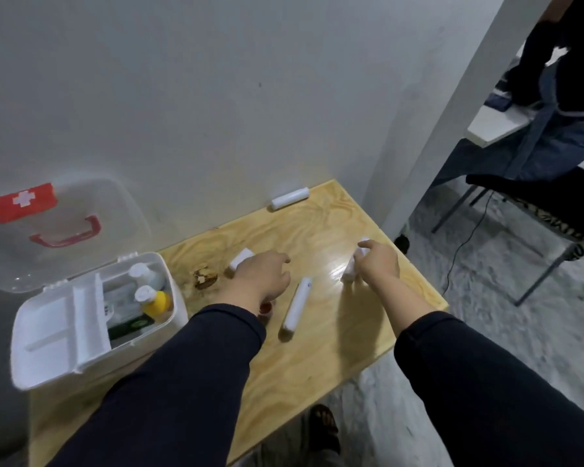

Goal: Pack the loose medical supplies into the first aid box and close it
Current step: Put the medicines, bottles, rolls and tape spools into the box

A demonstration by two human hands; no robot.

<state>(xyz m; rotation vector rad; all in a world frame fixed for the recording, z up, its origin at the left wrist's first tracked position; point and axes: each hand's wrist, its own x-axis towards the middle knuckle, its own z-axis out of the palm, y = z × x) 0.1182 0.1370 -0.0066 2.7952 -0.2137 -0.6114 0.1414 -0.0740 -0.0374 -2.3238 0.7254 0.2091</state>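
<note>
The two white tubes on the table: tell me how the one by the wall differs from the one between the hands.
The tube by the wall lies at the table's far edge, touching the wall; the tube between the hands lies mid-table in the open. The far one runs roughly along the wall; the near one points away from the person. The near one looks longer, though it is closer to the camera. Both are white, cylindrical and lying flat.

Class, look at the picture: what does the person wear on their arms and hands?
Both arms wear long, plain dark navy sleeves reaching the wrists. The left hand and right hand are bare: no gloves, rings, watch or markings visible.
</note>
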